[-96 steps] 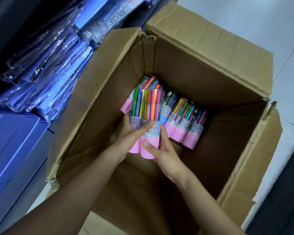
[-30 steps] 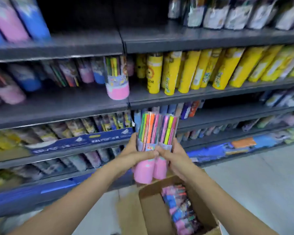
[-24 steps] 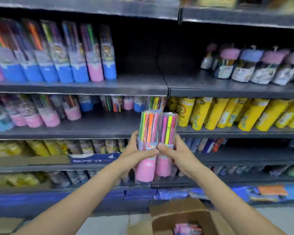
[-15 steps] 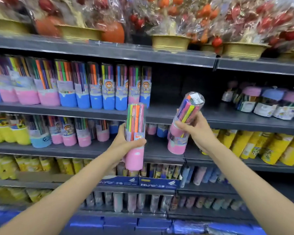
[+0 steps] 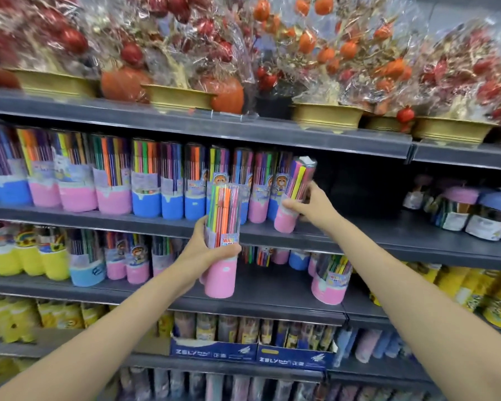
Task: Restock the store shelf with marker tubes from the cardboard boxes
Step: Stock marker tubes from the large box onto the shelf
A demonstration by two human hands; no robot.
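Observation:
My right hand (image 5: 308,204) grips a pink-based marker tube (image 5: 295,195), slightly tilted, with its base at the front of the grey shelf (image 5: 359,235), at the right end of a row of blue and pink marker tubes (image 5: 145,180). My left hand (image 5: 206,250) holds a second pink-based marker tube (image 5: 222,241) upright in the air, in front of the shelf edge and lower than the row. The cardboard box is out of view.
To the right of the tilted tube the shelf surface is bare up to some small capped jars (image 5: 475,212). Wrapped ornament pots (image 5: 327,117) stand on the top shelf. Lower shelves hold more marker tubes (image 5: 330,279), yellow packs and blue display boxes (image 5: 214,351).
The view rose from the box to the shelves. My hands split the two tubes apart; my right hand carried its tube up onto the shelf beside the row.

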